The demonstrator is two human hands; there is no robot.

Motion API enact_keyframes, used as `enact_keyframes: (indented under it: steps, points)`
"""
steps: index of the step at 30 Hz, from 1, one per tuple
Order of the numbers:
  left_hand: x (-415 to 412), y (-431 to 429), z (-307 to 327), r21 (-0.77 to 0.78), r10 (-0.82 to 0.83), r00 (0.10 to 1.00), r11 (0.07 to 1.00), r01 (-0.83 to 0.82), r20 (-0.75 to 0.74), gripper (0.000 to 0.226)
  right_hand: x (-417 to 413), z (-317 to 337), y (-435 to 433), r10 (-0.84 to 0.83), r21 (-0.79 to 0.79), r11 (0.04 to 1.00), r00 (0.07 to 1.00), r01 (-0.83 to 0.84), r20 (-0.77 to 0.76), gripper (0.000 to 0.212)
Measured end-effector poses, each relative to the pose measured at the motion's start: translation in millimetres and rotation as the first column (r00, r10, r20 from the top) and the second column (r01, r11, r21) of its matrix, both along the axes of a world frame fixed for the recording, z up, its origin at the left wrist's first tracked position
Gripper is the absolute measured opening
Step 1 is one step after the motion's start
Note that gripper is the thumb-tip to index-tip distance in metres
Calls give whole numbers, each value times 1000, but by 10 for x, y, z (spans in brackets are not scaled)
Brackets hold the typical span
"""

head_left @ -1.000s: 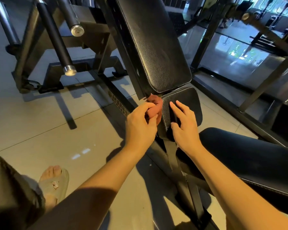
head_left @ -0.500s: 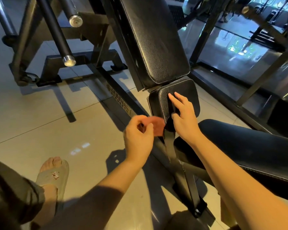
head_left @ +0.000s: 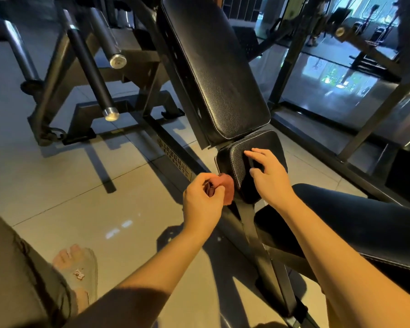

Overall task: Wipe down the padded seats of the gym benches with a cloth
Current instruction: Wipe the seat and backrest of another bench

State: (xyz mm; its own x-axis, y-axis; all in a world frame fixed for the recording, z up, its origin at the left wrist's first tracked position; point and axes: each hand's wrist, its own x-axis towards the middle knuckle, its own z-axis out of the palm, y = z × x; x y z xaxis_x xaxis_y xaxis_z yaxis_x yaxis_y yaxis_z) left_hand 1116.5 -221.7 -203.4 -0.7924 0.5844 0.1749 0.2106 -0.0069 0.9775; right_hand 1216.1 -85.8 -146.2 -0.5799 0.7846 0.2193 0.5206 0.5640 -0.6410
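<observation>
Left hand is closed around a bunched reddish cloth, pressing it against the near side edge of the small seat pad, evidently to wipe that flank. Right hand lies open, fingers spread, flat on the pad just beside the cloth, apparently to steady it.

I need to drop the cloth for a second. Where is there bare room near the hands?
Free: the tiled floor left of the left hand, between the frame rail and the sandalled foot. Crowded: the small seat pad, taken by the right hand and cloth.
</observation>
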Motion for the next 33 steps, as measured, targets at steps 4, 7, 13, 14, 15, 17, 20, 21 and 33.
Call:
enact_keyframes:
  steps: [4, 7, 13, 14, 15, 17, 20, 21, 33]
  points:
    - [-376, 49, 245, -18, -30, 998, 999, 31, 62, 23, -150, 144, -95, -104, 16, 994, 994, 105, -36, 35]
    - [-716, 100, 552, -48, -79, 981, 995, 89, 179, 12, -277, 310, -178, -63, 89, 994, 998, 66, -31, 32]
    - [-1390, 258, 1141, -176, -268, 946, 938, 300, 185, 10, -454, 671, -250, -1, 203, 979, 1000, 3, -10, 33]
    - [-1477, 283, 1202, -199, -304, 942, 924, 328, 140, 13, -480, 700, -231, 5, 205, 979, 1000, -5, 0, 34]
    - [-1551, 304, 1230, -227, -337, 939, 911, 345, 75, 15, -509, 721, -207, 5, 206, 979, 1000, -6, 7, 34]
    - [-1687, 365, 1218, -299, -372, 923, 896, 330, -96, 15, -597, 759, -150, -6, 207, 978, 1000, 1, 22, 36]
    - [-1831, 464, 1090, -336, -311, 928, 913, 232, -204, 10, -781, 805, -78, -21, 220, 976, 999, 9, 50, 37]
    - [-1852, 493, 1050, -315, -278, 943, 925, 210, -186, 8, -845, 818, -59, -27, 228, 974, 998, 14, 57, 38]
    - [-2156, 759, 1010, -179, -324, 902, 943, 282, -286, 12, -1151, 799, -24, -126, 214, 974, 966, 77, 225, 56]
